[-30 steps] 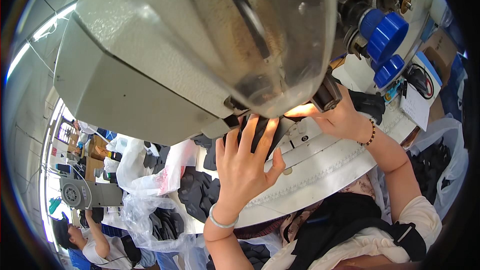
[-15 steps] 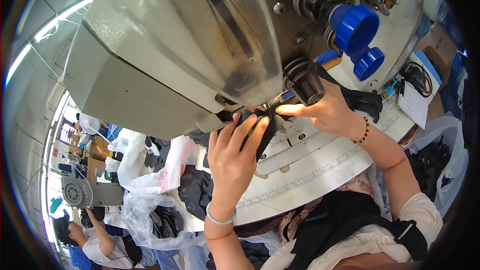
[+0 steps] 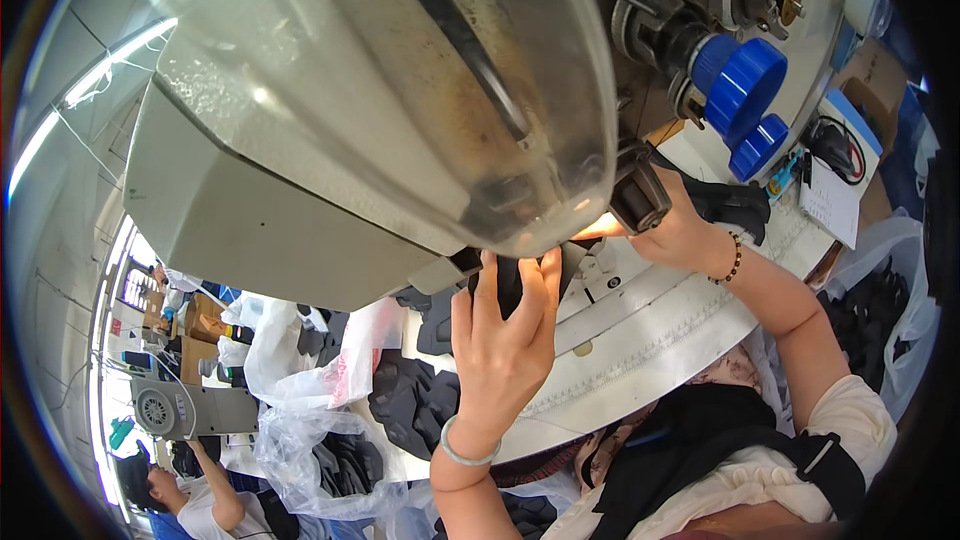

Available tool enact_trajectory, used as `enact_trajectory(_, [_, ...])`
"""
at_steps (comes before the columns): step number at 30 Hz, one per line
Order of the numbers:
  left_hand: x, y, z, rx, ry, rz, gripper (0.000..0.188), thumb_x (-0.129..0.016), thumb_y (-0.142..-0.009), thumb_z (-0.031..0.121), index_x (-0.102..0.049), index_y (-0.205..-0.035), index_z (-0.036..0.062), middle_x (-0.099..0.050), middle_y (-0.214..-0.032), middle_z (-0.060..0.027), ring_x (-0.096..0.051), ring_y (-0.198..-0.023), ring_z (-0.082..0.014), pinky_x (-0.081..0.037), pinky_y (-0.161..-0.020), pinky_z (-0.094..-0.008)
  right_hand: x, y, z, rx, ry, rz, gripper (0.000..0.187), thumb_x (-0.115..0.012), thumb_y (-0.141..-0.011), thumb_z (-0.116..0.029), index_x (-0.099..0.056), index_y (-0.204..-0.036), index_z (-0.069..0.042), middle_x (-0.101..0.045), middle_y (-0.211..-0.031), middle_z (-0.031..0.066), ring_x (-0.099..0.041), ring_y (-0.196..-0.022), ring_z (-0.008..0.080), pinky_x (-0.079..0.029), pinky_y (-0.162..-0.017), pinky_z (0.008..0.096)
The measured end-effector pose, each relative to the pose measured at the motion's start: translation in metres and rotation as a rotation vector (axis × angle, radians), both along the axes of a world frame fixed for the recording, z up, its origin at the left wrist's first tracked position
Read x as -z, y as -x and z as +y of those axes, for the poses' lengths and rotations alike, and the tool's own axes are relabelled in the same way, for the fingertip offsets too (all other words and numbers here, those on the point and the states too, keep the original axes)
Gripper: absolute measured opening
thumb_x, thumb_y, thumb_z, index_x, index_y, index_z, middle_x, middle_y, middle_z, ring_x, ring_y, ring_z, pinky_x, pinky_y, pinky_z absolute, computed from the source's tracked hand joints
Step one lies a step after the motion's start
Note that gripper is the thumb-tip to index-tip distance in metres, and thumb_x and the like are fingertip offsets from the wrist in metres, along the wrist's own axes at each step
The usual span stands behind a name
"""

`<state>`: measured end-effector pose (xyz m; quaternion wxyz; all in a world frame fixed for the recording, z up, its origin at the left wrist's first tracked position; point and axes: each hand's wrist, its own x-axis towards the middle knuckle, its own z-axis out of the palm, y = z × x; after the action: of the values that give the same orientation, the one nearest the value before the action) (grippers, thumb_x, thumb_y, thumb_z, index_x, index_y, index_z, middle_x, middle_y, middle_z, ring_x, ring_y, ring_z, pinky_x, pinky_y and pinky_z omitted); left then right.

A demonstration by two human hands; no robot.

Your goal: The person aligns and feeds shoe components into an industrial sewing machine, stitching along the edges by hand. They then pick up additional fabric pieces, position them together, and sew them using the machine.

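In front of me is a pale sewing machine head (image 3: 290,210) with a clear plastic guard (image 3: 540,160). My left hand (image 3: 505,350), with a light bangle at its wrist, reaches up to the guard's lower edge. Its fingers are stretched and spread on a black fabric piece (image 3: 510,285), some tips hidden by the guard. My right hand (image 3: 682,230), a beaded bracelet on its wrist, comes in from the right. One finger points toward the stitching spot; a dark round machine part (image 3: 640,190) hides the rest. The needle is hidden.
Dark cut pieces (image 3: 410,395) lie left on the white table (image 3: 620,380), beside clear plastic bags (image 3: 300,440). Blue knobs (image 3: 745,85) jut out at upper right. A notepad (image 3: 830,202) and black material (image 3: 735,208) lie right. Another person (image 3: 215,495) works at a machine far left.
The view has shifted, so the guard now covers more of the stitching spot. My left hand has moved slightly right along with the black piece; its fingers are bent differently.
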<state>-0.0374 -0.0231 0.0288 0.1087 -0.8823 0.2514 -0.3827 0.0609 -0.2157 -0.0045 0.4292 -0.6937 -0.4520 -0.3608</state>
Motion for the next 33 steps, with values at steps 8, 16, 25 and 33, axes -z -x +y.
enact_trajectory(8, [0.001,-0.003,0.008,0.05,0.031,-0.006,0.041,-0.067,-0.066,0.007,-0.069,-0.107,0.0065,-0.062,-0.104,-0.0059,-0.061,-0.099,-0.03,-0.041,-0.068,-0.037,-0.005,0.004,0.002,0.078,0.037,0.031,0.018,-0.072,-0.073,-0.012,-0.071,-0.09,-0.019,-0.062,-0.096,0.0012,-0.061,-0.087,0.0189,-0.05,-0.071,0.0296])
enact_trajectory(16, [0.004,-0.008,0.007,0.062,0.023,-0.012,0.042,-0.064,-0.068,0.008,-0.067,-0.109,0.0044,-0.061,-0.106,-0.0085,-0.061,-0.1,-0.0307,-0.042,-0.07,-0.0378,-0.005,-0.002,-0.004,0.008,0.102,0.007,0.025,-0.072,-0.071,-0.006,-0.062,-0.093,-0.001,-0.063,-0.093,0.0146,-0.062,-0.083,0.0318,-0.049,-0.072,0.0384])
enact_trajectory(25, [0.002,-0.007,0.008,0.036,-0.003,0.075,0.04,-0.061,-0.076,0.006,-0.061,-0.116,0.0016,-0.059,-0.112,-0.0107,-0.059,-0.103,-0.0335,-0.044,-0.075,-0.0407,0.0,-0.009,-0.002,0.009,0.058,0.059,0.034,-0.065,-0.067,0.001,-0.073,-0.094,-0.019,-0.064,-0.098,0.0025,-0.061,-0.092,0.0243,-0.05,-0.077,0.0356])
enact_trajectory(33, [0.003,-0.005,0.009,0.021,-0.014,0.053,0.039,-0.06,-0.077,0.005,-0.06,-0.116,-0.0004,-0.059,-0.112,-0.0123,-0.059,-0.103,-0.0343,-0.044,-0.075,-0.0408,0.002,-0.005,0.003,-0.016,-0.014,0.064,0.034,-0.064,-0.066,0.007,-0.071,-0.092,-0.012,-0.064,-0.1,0.0054,-0.061,-0.093,0.0249,-0.049,-0.079,0.0349])
